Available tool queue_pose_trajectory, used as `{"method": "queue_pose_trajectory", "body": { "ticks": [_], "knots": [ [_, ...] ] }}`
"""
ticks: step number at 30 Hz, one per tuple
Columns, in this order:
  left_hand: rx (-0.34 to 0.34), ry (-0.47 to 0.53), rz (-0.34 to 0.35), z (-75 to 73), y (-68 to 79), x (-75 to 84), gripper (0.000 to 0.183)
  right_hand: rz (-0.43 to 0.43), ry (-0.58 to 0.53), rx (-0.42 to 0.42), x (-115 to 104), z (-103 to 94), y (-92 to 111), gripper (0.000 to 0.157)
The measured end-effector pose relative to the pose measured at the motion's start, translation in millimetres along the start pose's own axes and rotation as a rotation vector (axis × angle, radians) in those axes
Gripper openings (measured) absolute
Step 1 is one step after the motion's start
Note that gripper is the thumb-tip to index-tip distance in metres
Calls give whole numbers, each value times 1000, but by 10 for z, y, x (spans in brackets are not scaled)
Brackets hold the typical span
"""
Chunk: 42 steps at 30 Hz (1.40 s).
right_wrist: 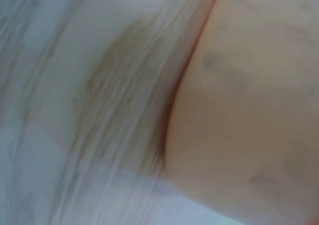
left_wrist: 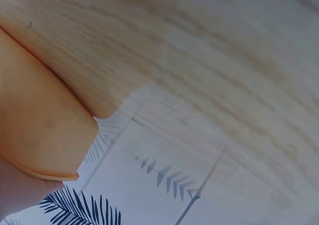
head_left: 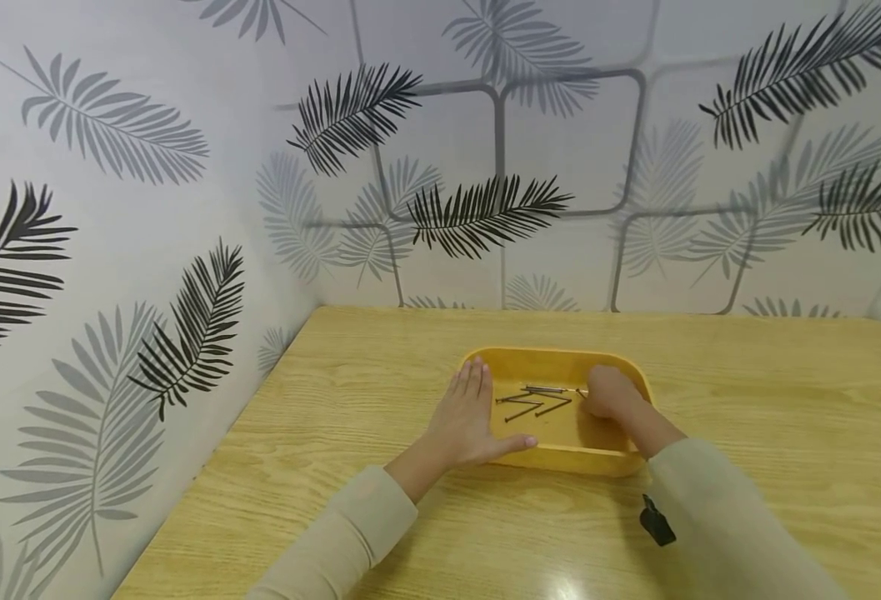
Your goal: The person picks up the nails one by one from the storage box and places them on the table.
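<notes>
Head view: round-cornered yellow tray

Fasteners lie in the tray on the table.

Your tray is yellow-orange, its nails dark grey, your sleeves pale beige; your desk shows yellow wood grain, your whitish wall black and grey feathery leaves and grey lines.

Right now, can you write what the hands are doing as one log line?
left hand: on left rim of tray | right hand: inside tray, grip hidden | nails: on tray floor | tray: on table
</notes>
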<state>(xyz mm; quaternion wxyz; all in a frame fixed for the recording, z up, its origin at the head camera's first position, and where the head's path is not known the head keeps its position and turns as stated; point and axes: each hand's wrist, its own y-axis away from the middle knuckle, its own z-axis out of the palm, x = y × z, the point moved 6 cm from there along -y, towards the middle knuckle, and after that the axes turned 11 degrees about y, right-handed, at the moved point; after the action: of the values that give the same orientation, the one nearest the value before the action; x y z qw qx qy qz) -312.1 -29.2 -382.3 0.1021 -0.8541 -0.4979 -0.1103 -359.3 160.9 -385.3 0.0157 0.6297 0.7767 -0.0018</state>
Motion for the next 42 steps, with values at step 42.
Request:
{"method": "queue_pose_trajectory", "body": {
  "ticks": [42],
  "knots": [
    [-2,-26,-2,0,0,36,107,136,-1199,-260,301,-275,214,41]
  ]
}}
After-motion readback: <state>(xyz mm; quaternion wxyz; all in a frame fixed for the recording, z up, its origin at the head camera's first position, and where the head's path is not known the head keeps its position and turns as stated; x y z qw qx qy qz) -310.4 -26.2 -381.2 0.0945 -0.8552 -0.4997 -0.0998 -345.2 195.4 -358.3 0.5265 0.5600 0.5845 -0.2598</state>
